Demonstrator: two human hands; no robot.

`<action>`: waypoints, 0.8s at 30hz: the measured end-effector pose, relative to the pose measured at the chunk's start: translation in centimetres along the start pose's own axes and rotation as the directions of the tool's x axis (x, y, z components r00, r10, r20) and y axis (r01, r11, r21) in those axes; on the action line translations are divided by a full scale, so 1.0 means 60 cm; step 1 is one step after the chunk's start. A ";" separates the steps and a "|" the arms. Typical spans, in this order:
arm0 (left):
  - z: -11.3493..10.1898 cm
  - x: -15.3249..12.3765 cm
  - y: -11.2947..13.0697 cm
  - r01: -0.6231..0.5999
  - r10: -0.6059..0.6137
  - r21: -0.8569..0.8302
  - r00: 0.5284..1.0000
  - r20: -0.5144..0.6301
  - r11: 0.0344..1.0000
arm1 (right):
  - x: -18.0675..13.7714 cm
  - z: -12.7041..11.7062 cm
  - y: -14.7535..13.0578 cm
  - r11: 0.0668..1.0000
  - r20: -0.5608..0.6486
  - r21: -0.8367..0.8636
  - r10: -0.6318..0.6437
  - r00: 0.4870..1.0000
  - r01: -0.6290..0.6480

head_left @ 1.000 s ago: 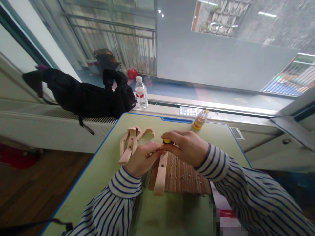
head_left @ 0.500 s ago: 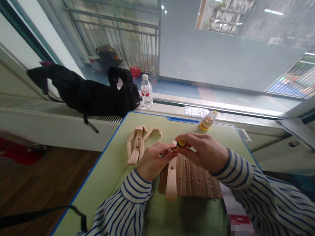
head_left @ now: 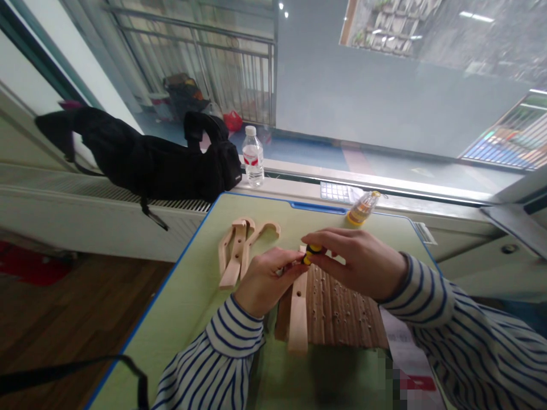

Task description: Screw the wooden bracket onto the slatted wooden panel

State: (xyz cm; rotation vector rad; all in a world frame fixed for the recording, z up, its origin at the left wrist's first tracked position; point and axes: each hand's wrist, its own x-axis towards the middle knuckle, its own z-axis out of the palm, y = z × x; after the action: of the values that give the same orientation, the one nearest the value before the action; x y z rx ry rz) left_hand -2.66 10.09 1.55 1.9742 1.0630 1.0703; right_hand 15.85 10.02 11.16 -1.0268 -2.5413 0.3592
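Yellow-and-black hand tool (head_left: 315, 249) was over the drilled wooden strip (head_left: 298, 322), its long axis sloping down-left in view; tip hidden. The right hand (head_left: 356, 262) had fingers closed around it; the left hand (head_left: 265, 280) pinched its lower end.

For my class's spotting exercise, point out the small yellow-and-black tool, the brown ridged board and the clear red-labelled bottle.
Small yellow-and-black tool (head_left: 315, 248): head view, upper end.
Brown ridged board (head_left: 339, 312): head view, ridged surface.
Clear red-labelled bottle (head_left: 252, 160): head view, label.
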 end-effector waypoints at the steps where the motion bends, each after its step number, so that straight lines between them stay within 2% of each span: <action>1: 0.000 0.000 0.001 0.000 0.000 0.005 1.000 0.000 1.000 | 0.001 0.001 0.001 1.000 -0.006 -0.001 -0.004 1.000 0.004; 13: -0.001 0.004 0.005 -0.034 0.035 -0.026 0.999 0.013 0.999 | -0.003 0.013 0.003 0.996 -0.069 -0.086 0.002 0.998 -0.008; 20: -0.003 0.004 0.006 -0.070 0.069 0.010 0.997 0.028 0.998 | -0.006 0.020 0.003 0.994 -0.130 -0.108 0.019 0.991 -0.034; 24: -0.009 0.002 0.007 -0.062 0.061 0.020 0.997 0.038 0.998 | -0.005 0.019 0.000 0.994 -0.110 -0.103 0.027 0.994 -0.038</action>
State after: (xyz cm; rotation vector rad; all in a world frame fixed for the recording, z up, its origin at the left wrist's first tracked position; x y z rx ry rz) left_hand -2.92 10.05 2.19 2.0478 1.0032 1.0541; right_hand 15.56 9.71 10.04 -1.0961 -2.4705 0.1743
